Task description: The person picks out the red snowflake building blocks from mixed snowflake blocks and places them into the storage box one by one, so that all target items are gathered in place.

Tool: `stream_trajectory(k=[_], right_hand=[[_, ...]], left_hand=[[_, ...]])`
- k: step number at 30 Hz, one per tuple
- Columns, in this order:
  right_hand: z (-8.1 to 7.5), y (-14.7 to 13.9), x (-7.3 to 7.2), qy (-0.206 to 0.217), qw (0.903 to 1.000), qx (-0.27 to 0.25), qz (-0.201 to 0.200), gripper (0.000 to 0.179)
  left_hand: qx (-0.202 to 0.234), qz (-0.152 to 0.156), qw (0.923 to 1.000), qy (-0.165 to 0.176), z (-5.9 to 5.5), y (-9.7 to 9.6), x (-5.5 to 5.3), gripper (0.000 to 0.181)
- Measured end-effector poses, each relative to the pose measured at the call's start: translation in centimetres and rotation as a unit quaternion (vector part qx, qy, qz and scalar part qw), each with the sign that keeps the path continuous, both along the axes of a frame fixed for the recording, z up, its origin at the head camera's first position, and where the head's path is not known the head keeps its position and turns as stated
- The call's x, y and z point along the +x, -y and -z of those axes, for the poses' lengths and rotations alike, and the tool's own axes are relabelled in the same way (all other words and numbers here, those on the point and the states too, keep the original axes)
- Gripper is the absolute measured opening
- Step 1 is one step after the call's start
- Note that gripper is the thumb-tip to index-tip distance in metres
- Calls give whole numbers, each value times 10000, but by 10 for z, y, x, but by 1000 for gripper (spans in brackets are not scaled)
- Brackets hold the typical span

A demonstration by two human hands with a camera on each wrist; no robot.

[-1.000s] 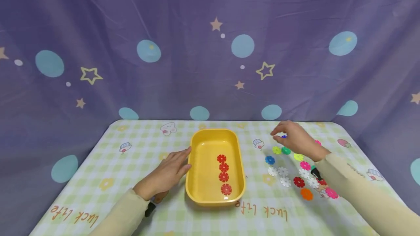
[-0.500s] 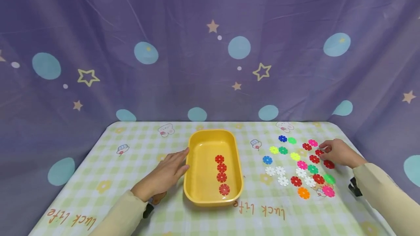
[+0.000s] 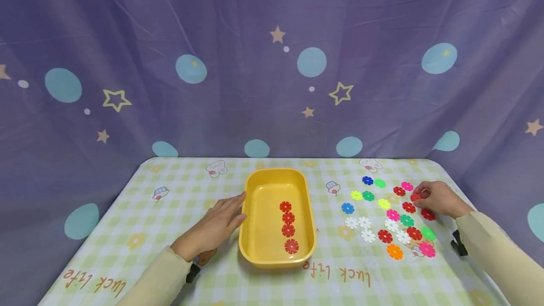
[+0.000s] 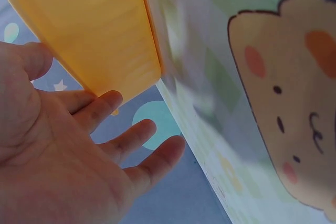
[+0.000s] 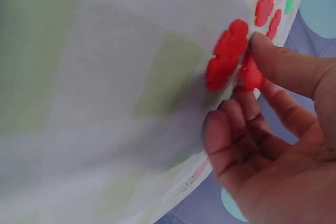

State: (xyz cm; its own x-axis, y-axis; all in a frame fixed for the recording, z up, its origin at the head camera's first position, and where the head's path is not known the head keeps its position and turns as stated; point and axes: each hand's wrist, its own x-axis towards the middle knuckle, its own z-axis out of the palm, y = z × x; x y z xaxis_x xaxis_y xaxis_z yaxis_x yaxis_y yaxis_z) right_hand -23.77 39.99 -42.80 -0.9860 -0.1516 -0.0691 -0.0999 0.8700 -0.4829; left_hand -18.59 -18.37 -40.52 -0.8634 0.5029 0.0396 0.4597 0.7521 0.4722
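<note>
My left hand (image 3: 211, 227) rests against the left side of a yellow plastic tray (image 3: 254, 244), its fingers fairly straight; in the left wrist view the fingers (image 4: 98, 109) touch the tray's outer wall (image 4: 100, 30). Inside the tray, several red snowflake discs (image 3: 288, 218) lie in a column. At the far right, my right hand (image 3: 440, 198) pinches a red snowflake disc (image 3: 415, 197) between thumb and fingers. The right wrist view has this pinched disc (image 5: 252, 72) tilted up, partly hidden by the thumb, beside another red disc (image 5: 227, 56) lying on the cloth.
Loose snowflake discs in white (image 3: 368, 235), blue (image 3: 347, 208), green (image 3: 406, 220), yellow (image 3: 384, 204), pink (image 3: 427, 250), orange (image 3: 395, 251) and red (image 3: 385, 236) are spread over the table's right side. A checked cloth (image 3: 178, 268) covers the table; a purple curtain (image 3: 221, 107) hangs behind.
My right hand has moved from above the back discs rightward and down to the right-side red discs, and now lifts one's edge in a pinch. My left hand stays at the tray.
</note>
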Motion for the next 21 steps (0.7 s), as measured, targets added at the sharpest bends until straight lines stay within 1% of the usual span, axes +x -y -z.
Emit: stream_trajectory(k=[5,8,11,21], right_hand=[[6,0,3,-195,9998,9,108,29],[8,2,6,-212,9996,-5,211,35],[9,2,7,-232,9995,3,222,39],[9,4,7,-398,9988,171,246,36]], left_hand=[[15,-13,10000,52,0,-1,0,60],[9,-24,10000,80,0,-1,0,60],[3,-36,9999,108,0,-1,0,59],[25,-34,10000,44,0,-1,0,60]])
